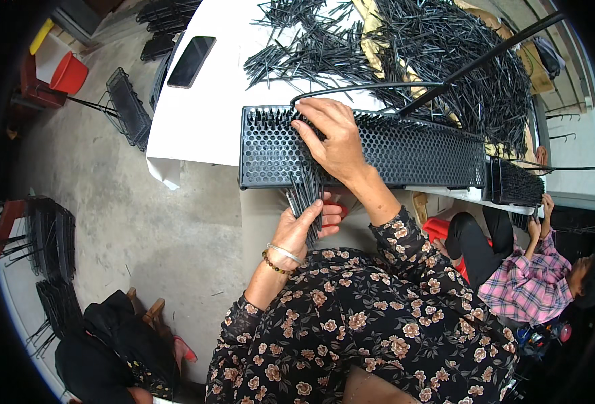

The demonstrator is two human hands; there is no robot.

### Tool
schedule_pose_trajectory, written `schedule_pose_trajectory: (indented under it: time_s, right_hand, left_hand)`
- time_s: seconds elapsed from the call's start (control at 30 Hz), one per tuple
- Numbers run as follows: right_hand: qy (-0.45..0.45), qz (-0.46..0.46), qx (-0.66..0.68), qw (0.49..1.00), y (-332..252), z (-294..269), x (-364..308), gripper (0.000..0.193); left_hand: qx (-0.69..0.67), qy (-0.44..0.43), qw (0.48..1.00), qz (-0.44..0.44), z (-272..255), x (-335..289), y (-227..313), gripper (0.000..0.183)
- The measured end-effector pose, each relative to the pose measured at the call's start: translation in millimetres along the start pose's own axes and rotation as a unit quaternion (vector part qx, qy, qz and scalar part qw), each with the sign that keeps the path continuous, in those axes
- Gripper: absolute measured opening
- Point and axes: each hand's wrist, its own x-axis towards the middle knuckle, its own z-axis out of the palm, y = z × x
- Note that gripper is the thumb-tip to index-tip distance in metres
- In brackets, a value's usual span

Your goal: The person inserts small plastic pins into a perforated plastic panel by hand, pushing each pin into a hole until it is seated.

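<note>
A bundle of thin black sticks [304, 195] lies in my left hand [301, 225], the fingers wrapped round its lower part. Its upper ends lean against the front of a long black perforated rack [378, 158] with rows of round holes. Over the rack's left part, my right hand [331, 138] has its fingers bent together at the far rows. What its fingertips grip is too small to make out. Upright black stick ends [264, 120] stand in the far rows on both sides of this hand. A black bent rod handle [378, 86] rises behind the rack.
Loose black sticks [445, 60] are heaped on the white-covered table [203, 128], partly on yellowish sheeting. A phone [191, 62] lies at the table's left. Racks [128, 108] and a red bucket [70, 73] stand leftward. At right, a co-worker [530, 286] handles another rack [516, 183].
</note>
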Motion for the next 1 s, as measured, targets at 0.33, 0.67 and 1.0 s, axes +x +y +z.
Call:
schedule_pose_trajectory:
  time_s: [0.33, 0.67, 1.0]
  right_hand:
    - [-0.257, 0.328, 0.203, 0.886, -20.7, -53.9, -28.5, 0.025]
    - [-0.235, 0.422, 0.323, 0.814, -17.2, -57.5, -29.8, 0.019]
    - [0.006, 0.153, 0.215, 0.964, 21.4, -20.4, 7.0, 0.019]
  left_hand:
    - [0.017, -0.006, 0.997, 0.078, 5.4, -2.7, 2.7, 0.028]
    - [0.014, 0.000, 0.997, 0.075, 2.9, 0.4, -0.9, 0.030]
    - [0.012, 0.014, 0.998, 0.067, 6.3, 5.6, -5.9, 0.031]
